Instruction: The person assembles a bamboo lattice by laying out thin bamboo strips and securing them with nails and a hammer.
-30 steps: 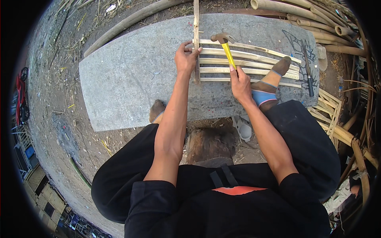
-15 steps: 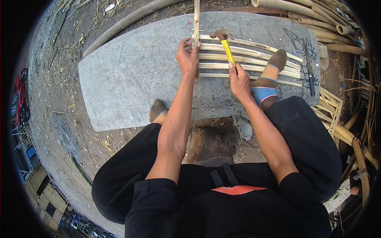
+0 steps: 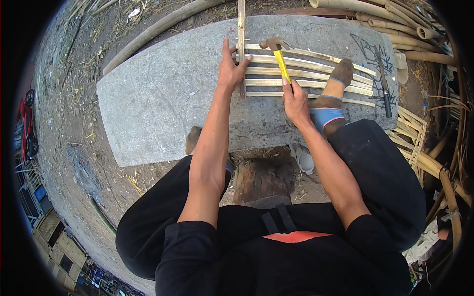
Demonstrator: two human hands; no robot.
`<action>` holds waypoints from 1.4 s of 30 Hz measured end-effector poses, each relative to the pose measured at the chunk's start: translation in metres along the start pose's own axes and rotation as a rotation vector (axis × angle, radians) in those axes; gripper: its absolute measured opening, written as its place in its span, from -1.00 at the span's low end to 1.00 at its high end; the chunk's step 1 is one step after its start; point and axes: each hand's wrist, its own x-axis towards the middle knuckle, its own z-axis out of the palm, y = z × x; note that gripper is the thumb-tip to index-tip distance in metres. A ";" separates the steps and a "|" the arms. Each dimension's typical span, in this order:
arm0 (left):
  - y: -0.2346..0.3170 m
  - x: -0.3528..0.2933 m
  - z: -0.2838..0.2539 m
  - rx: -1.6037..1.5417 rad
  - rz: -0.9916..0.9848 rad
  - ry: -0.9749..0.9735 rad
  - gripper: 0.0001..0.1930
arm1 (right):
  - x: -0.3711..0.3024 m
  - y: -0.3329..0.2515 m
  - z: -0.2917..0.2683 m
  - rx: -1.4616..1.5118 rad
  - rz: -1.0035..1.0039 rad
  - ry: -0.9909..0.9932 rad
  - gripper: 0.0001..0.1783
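Observation:
In my right hand is a claw hammer with a yellow handle, its head raised over the slats beside the crosspiece. My left hand straddles a narrow wooden crosspiece, thumb over its right side and index finger stretched upward. The other fingers are partly hidden behind the wood. Several pale bamboo slats run rightward from the crosspiece, lying side by side. My right foot rests across them. All of this lies on a grey slab.
A long blade with a dark handle lies at the slab's right end. Bamboo poles are piled at the far right; one curved pole lies behind the slab. A slatted piece sits at right. A wooden stump stands before me.
My left index finger has straightened upward, and the left hand and forearm have shifted slightly left. The crosspiece and hammer appear slightly further left. My left foot shows less.

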 end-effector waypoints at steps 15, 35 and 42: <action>0.001 -0.016 0.009 0.032 0.033 0.187 -0.02 | -0.001 0.007 0.002 0.012 0.029 -0.008 -0.42; -0.010 -0.012 0.015 0.202 0.102 0.362 -0.22 | -0.002 0.000 0.006 0.016 0.035 -0.041 -0.45; 0.000 -0.017 0.017 0.276 0.054 0.354 -0.29 | 0.000 -0.002 0.006 0.017 0.046 -0.053 -0.44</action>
